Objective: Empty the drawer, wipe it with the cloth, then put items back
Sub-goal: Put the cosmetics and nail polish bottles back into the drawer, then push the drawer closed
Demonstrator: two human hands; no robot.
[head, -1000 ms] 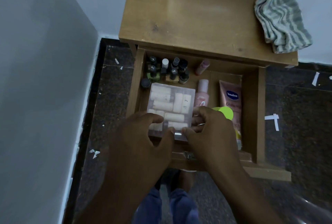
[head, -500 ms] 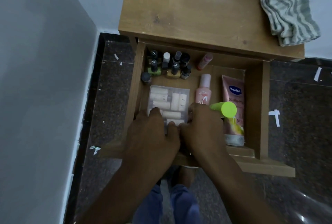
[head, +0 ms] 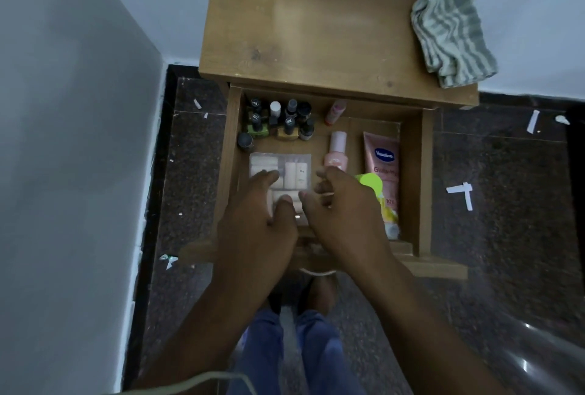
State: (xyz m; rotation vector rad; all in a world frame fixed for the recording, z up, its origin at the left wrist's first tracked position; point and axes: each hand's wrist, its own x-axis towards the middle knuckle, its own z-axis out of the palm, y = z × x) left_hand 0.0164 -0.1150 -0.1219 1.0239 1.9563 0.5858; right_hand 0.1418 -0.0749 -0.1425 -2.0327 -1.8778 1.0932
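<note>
The wooden drawer (head: 424, 179) is pulled out below the nightstand top (head: 316, 30). A clear plastic box (head: 294, 170) of white rolls lies flat at its front left. My left hand (head: 259, 220) rests over the box's near end with relaxed fingers. My right hand (head: 345, 211) hovers just right of the box, fingers loosely curled and holding nothing. Also inside are several nail polish bottles (head: 278, 122) at the back left, a pink bottle (head: 337, 151), a Vaseline tube (head: 384, 157), a green-capped tube (head: 368, 182) and a small pink tube (head: 335, 111). The striped cloth (head: 452, 37) lies crumpled on the nightstand's right rear corner.
A grey wall (head: 63, 141) stands close on the left. The dark speckled floor (head: 506, 204) has white paper scraps (head: 462, 192) on both sides. My legs in blue trousers (head: 300, 347) are directly in front of the drawer.
The clear box, held raised in both hands a second ago, went down flat into the drawer. Both hands have now loosened their hold and drawn slightly apart.
</note>
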